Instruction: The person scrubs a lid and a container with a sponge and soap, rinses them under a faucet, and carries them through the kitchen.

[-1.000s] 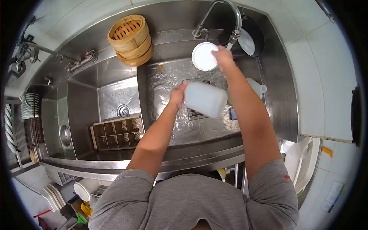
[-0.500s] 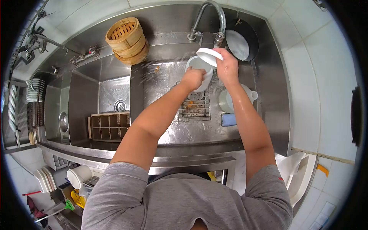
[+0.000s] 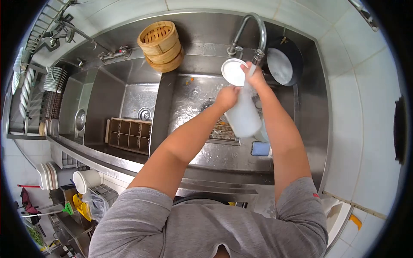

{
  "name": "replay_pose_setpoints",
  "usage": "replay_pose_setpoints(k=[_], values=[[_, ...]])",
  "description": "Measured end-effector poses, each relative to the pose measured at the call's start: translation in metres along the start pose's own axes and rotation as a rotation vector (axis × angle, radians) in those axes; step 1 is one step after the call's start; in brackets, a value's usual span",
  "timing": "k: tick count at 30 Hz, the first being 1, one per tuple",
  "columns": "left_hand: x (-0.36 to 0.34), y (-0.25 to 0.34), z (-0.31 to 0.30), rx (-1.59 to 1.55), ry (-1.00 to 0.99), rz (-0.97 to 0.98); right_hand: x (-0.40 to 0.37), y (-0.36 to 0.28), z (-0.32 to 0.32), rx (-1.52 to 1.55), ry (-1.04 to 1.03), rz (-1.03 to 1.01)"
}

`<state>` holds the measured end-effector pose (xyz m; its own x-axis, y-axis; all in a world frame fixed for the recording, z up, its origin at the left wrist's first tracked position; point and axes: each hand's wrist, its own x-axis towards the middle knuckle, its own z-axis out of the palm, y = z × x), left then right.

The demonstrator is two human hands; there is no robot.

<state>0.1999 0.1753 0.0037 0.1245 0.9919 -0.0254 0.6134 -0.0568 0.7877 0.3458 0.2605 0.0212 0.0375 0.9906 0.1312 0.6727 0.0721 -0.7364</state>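
Note:
My left hand (image 3: 226, 98) is closed on the rim of a white plastic container (image 3: 244, 118), which is tilted with its base towards me. A round white lid (image 3: 234, 72) is gripped at its right edge by my right hand (image 3: 255, 76). Water runs from the faucet (image 3: 259, 53) close over my right hand and the container. Both hands are above the large sink basin (image 3: 206, 157). Below the container, a metal drain grate (image 3: 223, 133) with food scraps is partly covered. A blue sponge (image 3: 260, 149) lies right of the grate.
Stacked bamboo steamers (image 3: 162, 47) stand on the back left of the basin. A dark pan (image 3: 297, 64) with whitish liquid leans at the back right. A brown divided rack (image 3: 129, 135) sits in the neighbouring sink. A pale vessel (image 3: 263, 132) is mostly hidden behind the container.
The container has swung from upright-ish to tilted, its base now nearer me. The lid has turned its flat face up towards the camera. The view has shifted slightly.

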Motion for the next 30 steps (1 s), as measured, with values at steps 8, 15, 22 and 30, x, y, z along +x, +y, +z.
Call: replay_pose_setpoints(k=[8,15,22,30], values=[[-0.09,-0.087,-0.062,-1.219,-0.225,-0.89,0.063,0.024,0.044,0.106,-0.014,0.054],[-0.034,0.029,-0.085,-0.195,-0.527,-0.027,0.051,0.029,0.03,-0.208,-0.156,-0.147],[-0.01,0.074,-0.074,0.847,-0.523,0.823,0.035,0.052,0.005,0.332,-0.292,0.311],[0.022,0.08,-0.067,0.507,-0.651,0.478,0.047,0.056,0.009,0.468,-0.222,0.347]])
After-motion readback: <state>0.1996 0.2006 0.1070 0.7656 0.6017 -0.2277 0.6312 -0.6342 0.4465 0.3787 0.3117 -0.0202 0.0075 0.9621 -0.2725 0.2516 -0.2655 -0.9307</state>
